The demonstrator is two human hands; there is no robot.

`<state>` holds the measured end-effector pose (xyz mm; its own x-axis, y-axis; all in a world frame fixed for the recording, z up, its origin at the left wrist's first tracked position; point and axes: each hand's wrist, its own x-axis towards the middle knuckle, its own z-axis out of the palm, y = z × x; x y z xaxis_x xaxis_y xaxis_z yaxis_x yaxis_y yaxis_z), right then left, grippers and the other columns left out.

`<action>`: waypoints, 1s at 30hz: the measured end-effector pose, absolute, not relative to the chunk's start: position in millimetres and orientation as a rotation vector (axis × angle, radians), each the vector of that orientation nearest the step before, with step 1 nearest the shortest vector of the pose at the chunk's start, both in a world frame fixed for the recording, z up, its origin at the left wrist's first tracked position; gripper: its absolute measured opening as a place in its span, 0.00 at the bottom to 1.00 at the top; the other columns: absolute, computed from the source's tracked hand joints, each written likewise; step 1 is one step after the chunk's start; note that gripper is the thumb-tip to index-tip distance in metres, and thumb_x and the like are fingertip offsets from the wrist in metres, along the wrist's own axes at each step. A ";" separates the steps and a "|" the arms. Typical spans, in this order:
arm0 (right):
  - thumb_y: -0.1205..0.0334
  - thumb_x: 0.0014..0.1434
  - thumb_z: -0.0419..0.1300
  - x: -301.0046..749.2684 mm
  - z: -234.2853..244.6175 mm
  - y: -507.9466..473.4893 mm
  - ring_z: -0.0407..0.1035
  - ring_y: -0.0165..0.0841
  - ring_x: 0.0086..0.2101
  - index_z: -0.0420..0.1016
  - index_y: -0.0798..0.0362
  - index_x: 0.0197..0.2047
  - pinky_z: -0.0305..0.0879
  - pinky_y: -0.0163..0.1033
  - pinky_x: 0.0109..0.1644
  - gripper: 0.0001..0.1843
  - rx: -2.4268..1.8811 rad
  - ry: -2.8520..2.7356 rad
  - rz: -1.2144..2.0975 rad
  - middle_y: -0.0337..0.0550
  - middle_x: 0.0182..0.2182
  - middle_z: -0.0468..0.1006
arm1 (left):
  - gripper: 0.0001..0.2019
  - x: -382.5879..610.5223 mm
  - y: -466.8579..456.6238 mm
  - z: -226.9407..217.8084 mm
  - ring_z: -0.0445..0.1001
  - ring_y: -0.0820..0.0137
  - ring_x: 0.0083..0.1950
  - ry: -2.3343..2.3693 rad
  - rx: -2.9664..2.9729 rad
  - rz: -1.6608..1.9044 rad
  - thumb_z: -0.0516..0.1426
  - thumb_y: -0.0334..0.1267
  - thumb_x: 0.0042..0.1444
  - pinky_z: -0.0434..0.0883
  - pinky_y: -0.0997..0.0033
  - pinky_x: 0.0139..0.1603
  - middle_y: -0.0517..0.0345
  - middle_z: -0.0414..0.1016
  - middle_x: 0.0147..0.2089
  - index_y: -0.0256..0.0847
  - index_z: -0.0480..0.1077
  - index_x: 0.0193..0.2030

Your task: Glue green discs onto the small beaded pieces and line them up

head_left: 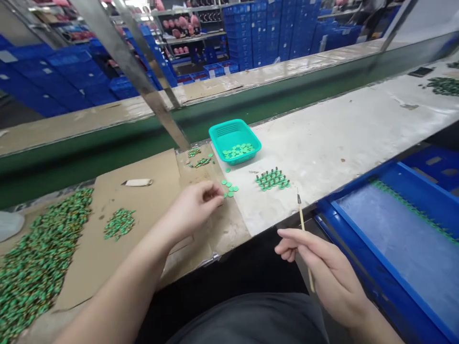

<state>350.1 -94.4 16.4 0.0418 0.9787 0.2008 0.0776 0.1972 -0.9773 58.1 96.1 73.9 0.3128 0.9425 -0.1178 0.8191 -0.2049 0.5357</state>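
Observation:
My left hand rests on the cardboard sheet, fingers pinched together beside a few loose green discs; what the fingertips hold is too small to make out. My right hand hovers off the bench's front edge, closed around a thin paintbrush whose dark tip points up. A cluster of small green pieces standing upright sits on the white bench just beyond the brush tip. A teal basket with green discs inside stands further back.
A big heap of green parts covers the left of the bench, with a smaller pile on the cardboard. A slanted metal post rises behind. A blue crate sits at right. A green conveyor runs behind.

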 end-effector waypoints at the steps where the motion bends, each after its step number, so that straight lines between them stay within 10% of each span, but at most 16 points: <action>1: 0.50 0.88 0.59 349.2 21.3 -93.7 0.92 0.40 0.49 0.90 0.31 0.72 0.92 0.43 0.57 0.20 -1.078 -1.322 1.060 0.44 0.55 0.97 | 0.16 45.8 78.5 71.2 0.85 0.63 0.38 1.553 2.047 0.356 0.60 0.55 0.71 0.78 0.67 0.39 0.58 0.89 0.39 0.48 0.84 0.43; 5: 0.44 0.83 0.68 333.4 39.1 -80.0 0.92 0.45 0.59 0.87 0.29 0.76 0.92 0.49 0.65 0.22 -0.897 -1.324 1.312 0.46 0.68 0.93 | 0.17 12.1 23.0 41.2 0.82 0.62 0.34 1.618 1.992 0.508 0.59 0.56 0.70 0.78 0.64 0.38 0.58 0.85 0.32 0.48 0.85 0.41; 10: 0.52 0.90 0.60 296.4 46.6 -51.6 0.91 0.35 0.39 0.92 0.31 0.68 0.91 0.39 0.45 0.18 -0.891 -1.323 1.226 0.41 0.42 0.97 | 0.17 -7.5 8.5 16.3 0.86 0.57 0.54 1.636 2.049 0.730 0.59 0.56 0.75 0.80 0.56 0.61 0.52 0.89 0.48 0.51 0.87 0.47; 15: 0.42 0.89 0.61 279.8 45.3 -23.4 0.90 0.36 0.37 0.96 0.41 0.58 0.91 0.41 0.44 0.22 -1.056 -1.371 1.027 0.43 0.37 0.94 | 0.15 -23.8 24.4 19.2 0.84 0.63 0.51 1.340 2.383 0.742 0.58 0.45 0.80 0.79 0.62 0.53 0.57 0.86 0.49 0.56 0.89 0.58; 22: 0.49 0.79 0.76 261.8 38.2 5.1 0.90 0.34 0.37 0.87 0.46 0.47 0.91 0.37 0.45 0.11 -1.179 -1.255 0.993 0.39 0.37 0.93 | 0.13 -23.7 10.9 5.8 0.80 0.59 0.47 1.516 2.495 0.853 0.62 0.50 0.83 0.74 0.55 0.51 0.56 0.83 0.44 0.46 0.80 0.47; 30: 0.46 0.82 0.70 236.9 42.8 44.1 0.87 0.35 0.36 0.85 0.46 0.50 0.90 0.43 0.45 0.13 -1.204 -1.325 0.913 0.40 0.36 0.89 | 0.13 -38.2 -13.1 2.0 0.86 0.60 0.55 1.279 2.627 0.946 0.61 0.34 0.82 0.70 0.53 0.58 0.58 0.94 0.59 0.48 0.82 0.66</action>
